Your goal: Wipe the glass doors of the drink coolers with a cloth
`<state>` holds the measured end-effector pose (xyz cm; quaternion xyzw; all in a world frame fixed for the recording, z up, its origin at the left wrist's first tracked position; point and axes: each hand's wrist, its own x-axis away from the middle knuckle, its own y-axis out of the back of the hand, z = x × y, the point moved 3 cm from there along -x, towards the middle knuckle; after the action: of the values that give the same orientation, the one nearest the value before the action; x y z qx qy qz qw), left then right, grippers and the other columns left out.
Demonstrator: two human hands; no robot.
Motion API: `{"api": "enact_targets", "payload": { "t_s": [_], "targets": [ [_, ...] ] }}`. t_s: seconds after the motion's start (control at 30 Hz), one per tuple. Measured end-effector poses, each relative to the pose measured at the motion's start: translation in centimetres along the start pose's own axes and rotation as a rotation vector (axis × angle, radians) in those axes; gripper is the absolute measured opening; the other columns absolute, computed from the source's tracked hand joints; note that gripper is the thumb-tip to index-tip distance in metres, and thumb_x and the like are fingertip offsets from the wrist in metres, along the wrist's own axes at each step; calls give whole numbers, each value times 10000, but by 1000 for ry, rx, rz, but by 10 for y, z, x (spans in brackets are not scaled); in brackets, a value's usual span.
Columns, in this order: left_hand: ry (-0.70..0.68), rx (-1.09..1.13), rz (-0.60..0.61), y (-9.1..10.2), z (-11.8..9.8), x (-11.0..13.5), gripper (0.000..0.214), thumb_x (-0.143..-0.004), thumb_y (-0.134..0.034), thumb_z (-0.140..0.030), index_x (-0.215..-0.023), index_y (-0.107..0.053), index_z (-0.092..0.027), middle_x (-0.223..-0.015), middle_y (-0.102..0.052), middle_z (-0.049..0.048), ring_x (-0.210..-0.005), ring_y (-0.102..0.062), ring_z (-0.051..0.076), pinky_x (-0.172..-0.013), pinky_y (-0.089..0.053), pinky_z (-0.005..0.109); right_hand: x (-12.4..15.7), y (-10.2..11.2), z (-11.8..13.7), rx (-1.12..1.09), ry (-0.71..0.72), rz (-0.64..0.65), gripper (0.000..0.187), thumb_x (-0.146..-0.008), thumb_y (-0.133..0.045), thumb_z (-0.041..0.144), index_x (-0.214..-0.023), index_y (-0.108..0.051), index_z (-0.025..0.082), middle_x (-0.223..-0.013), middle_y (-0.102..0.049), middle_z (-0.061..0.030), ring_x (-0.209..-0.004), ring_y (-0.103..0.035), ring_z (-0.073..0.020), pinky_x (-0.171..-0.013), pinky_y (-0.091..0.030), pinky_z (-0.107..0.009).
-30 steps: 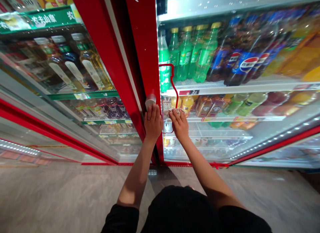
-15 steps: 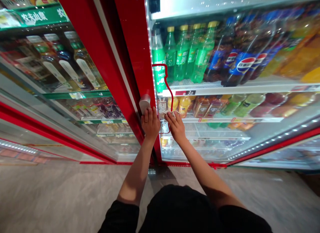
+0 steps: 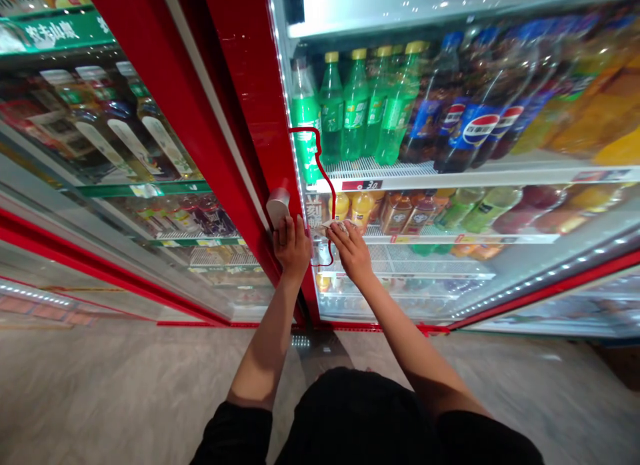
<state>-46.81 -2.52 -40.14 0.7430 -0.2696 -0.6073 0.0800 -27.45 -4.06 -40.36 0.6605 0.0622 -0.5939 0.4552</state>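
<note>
Two glass doors of a drinks cooler meet at a red metal frame [image 3: 250,118]. My left hand [image 3: 291,246] rests against this frame, its fingers on the lower end of a white cylindrical object [image 3: 278,207], which may be a cup or bottle. My right hand [image 3: 351,250] presses a crumpled white cloth [image 3: 333,226] against the glass door [image 3: 430,212], close beside a curved red door handle [image 3: 320,178]. The cloth is partly hidden under my fingers.
Behind the right door stand green soda bottles [image 3: 355,105], Pepsi bottles [image 3: 477,128] and juice bottles on white wire shelves. The left door shows bottles under a green sign [image 3: 55,32]. A grey stone-look floor [image 3: 125,385] lies before the cooler.
The whole cooler has shifted left in view, with both hands moving along with it. My hands stay at the same spots on the frame and glass.
</note>
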Motion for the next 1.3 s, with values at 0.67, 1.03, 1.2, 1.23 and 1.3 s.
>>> {"api": "enact_targets", "payload": {
  "t_s": [0.67, 1.03, 1.2, 1.23, 1.3],
  "targets": [
    [-216, 23, 136, 3, -60, 45, 592, -1075, -409, -192, -1661, -434, -112, -1573, -621, 189, -1559, -498, 240, -1343, -338, 432, 1, 28, -24, -3, 44, 8, 539, -1140, -441, 165, -1646, -467, 348, -1587, -624, -17, -1595, -438, -202, -1349, -389, -492],
    [-364, -6, 282, 8, -94, 1, 659, -1077, -509, -229, -1710, -346, -152, -1698, -480, 141, -1619, -400, 225, -1369, -258, 378, 1, 48, -35, 5, 85, -9, 538, -1139, -420, 144, -1641, -479, 328, -1577, -641, -25, -1605, -429, -191, -1336, -415, -481],
    [-356, -55, 341, 9, -98, -8, 786, -1091, -550, -350, -1753, -167, -166, -1756, -364, 130, -1652, -322, 254, -1376, -243, 396, 7, 62, -43, 26, 45, -81, 619, -1123, -435, 106, -1686, -384, 359, -1605, -611, -21, -1627, -388, -209, -1343, -400, -506],
    [-346, -72, 351, 8, -98, -9, 811, -1095, -546, -377, -1756, -126, -165, -1767, -337, 128, -1657, -305, 256, -1376, -246, 396, 11, 62, -44, 30, 30, -99, 637, -1119, -439, 99, -1694, -361, 362, -1606, -609, -22, -1634, -370, -213, -1346, -393, -512],
    [-328, -99, 373, 7, -98, -10, 848, -1101, -534, -412, -1756, -58, -160, -1779, -299, 130, -1662, -290, 260, -1370, -263, 397, 18, 58, -42, 29, 12, -118, 659, -1115, -442, 90, -1703, -334, 367, -1603, -610, -22, -1640, -350, -217, -1350, -385, -519]
  ]
}}
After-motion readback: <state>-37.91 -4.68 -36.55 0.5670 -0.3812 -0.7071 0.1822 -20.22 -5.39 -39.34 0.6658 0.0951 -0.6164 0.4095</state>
